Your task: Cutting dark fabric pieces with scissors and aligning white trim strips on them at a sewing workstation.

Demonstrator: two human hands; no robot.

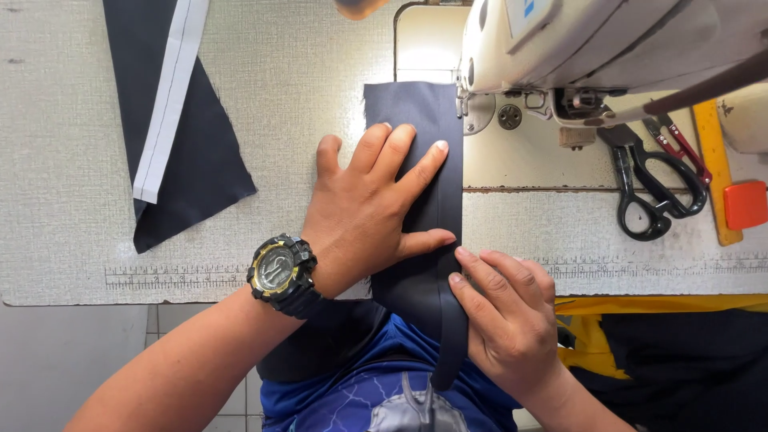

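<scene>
Table edge (80, 302), dark strip's (428, 160) end hidden

Dark cloth strip (424, 160) under my left grip (364, 208): matt, smooth weave. Tabletop (64, 160) rough, textured. Scissors (652, 188) black metal, glossy. Sewing machine (576, 40) w/ glossy cream shell.

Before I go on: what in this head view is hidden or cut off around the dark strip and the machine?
- Dark fabric strip: the left hand covers its left part; its lower end hangs off the table edge.
- Needle area: hidden under the sewing machine head.
- Scissors: tips tucked under the machine.
- Orange block and yellow ruler: cut or partly hidden at the right edge.
- Right hand: fingertips on the strip's edge; palm side unseen.
</scene>
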